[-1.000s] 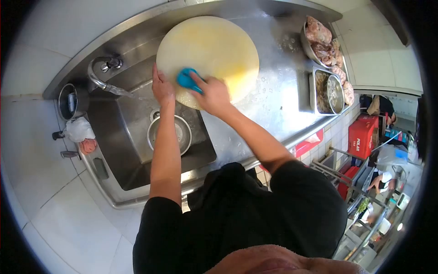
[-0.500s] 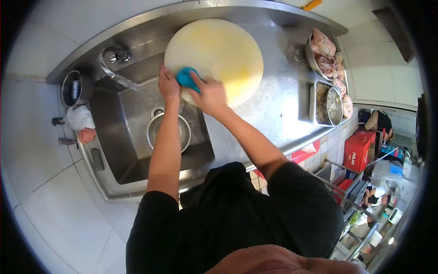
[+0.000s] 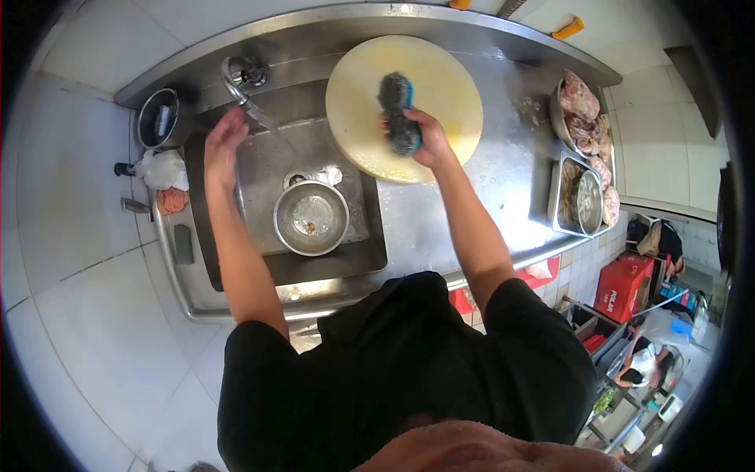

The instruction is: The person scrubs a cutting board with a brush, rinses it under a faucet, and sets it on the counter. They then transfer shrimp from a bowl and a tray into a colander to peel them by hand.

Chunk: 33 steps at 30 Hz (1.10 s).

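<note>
Oblong grey-and-teal scrubber (image 3: 397, 98): right hand (image 3: 429, 141) is clasping its near end; probably feeling light, slippery. Thick round yellowish-white board (image 3: 444, 86): likely weighing heavy, edge offering hold. Left hand (image 3: 224, 148): hanging unclenched.

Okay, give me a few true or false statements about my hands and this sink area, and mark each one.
1. The right hand holds a grey, wiry scrubber with teal at its edge. True.
2. Both hands grip the scrubber. False: the left hand looks empty, near the curved metal faucet.
3. A round metal pot sits inside the rectangular steel sink. True.
4. The faucet is shut off. False: water runs from it.
5. The scrubber is over the round, pale-yellow cutting board. True.
</note>
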Available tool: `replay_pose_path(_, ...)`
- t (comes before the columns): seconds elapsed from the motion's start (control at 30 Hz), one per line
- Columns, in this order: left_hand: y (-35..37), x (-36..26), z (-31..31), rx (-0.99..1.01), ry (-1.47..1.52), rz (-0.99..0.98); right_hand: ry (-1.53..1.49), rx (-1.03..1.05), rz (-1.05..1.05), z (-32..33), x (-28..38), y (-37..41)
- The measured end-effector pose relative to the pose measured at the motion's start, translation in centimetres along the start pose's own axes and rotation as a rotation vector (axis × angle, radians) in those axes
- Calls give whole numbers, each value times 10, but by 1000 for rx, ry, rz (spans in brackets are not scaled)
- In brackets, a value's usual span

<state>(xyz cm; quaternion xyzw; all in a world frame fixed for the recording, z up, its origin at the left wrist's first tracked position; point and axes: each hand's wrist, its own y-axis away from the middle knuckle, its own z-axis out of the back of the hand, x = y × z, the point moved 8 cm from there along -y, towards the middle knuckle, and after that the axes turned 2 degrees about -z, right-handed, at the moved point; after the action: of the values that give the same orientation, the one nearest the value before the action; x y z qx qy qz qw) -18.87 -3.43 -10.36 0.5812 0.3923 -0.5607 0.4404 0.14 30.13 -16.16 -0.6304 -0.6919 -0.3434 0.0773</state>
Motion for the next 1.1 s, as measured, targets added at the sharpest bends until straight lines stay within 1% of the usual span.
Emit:
replay_pose_path(0.07, -17, -38, -31, 239, -125, -52, -155, 74, -119, -19, -18, -24)
replay_pose_path(0.1, -26, -49, -52, 358, -190, -81, -158, 63, -130, -32, -21, -33)
replay_pose_path(0.17, -48, -51, -90, 343, -430, -59, -167, 36, -150, -62, -25, -45)
replay_pose_path(0.23, -74, -33, -123, 386, -204, -61, -119, 70, -193, -65, -37, -78)
replay_pose_path(0.27, -80, -29, -133, 388, -245, -85, -94, 85, -210, -63, -42, -96)
replay_pose_path(0.3, -86, -27, -144, 393, -284, -110, -113, 146, -188, -66, -45, -111)
replay_pose_path(0.33, -92, -22, -152, 400, -323, -134, -135, 142, -174, -73, -43, -124)
replay_pose_path(0.37, -96, -17, -151, 336, -287, -230, -161, 133, -161, -76, -43, -133)
replay_pose_path(0.4, -96, -8, -147, 230, -224, -239, -189, 120, -149, -76, -43, -138)
replay_pose_path(0.43, -88, -1, -141, 124, -160, -245, -183, 68, -191, -80, -39, -135)
replay_pose_path(0.47, -80, 7, -132, 16, -96, -249, -129, 55, -187, -77, -33, -134)
replay_pose_path(0.5, -70, 33, -136, 71, 143, 22, -78, 41, -185, -71, -28, -132)
replay_pose_path(0.53, -55, 48, -147, 87, 158, 64, -27, 28, -186, -66, -23, -129)
replay_pose_path(0.57, -41, 68, -162, 97, 175, 109, 52, -9, -130, -58, -10, -118)
replay_pose_path(0.6, -32, 90, -180, 161, 292, 216, 135, -44, -78, -49, 5, -102)
replay_pose_path(0.67, -14, 121, -207, 284, 532, 427, 224, -135, 94, -28, 34, -70)
replay_pose_path(0.73, -21, 126, -205, 250, 547, 421, 480, -333, 290, -2, 61, -36)
replay_pose_path(0.8, -24, 129, -203, 207, 569, 407, 1255, -642, 585, 30, 98, -1)
replay_pose_path(0.83, -27, 130, -200, 187, 577, 395, 1643, -794, 729, 25, 107, 13)
replay_pose_path(0.87, -27, 133, -198, 169, 580, 389, 1753, -888, 699, 34, 110, 18)
replay_pose_path(0.9, -28, 124, -197, 144, 662, 300, 1859, -982, 663, 34, 113, 26)
replay_pose_path(0.93, -31, 126, -193, 102, 666, 295, 1962, -1073, 627, 33, 117, 30)
replay_pose_path(1.03, -37, 135, -182, -28, 639, 286, 2015, -1123, 511, 8, 105, -10)
replay_pose_path(1.07, -40, 141, -180, -65, 607, 292, 1963, -1046, 453, -4, 91, -37)
replay_pose_path(1.1, -42, 144, -179, -99, 577, 294, 1995, -952, 411, -31, 74, -60)
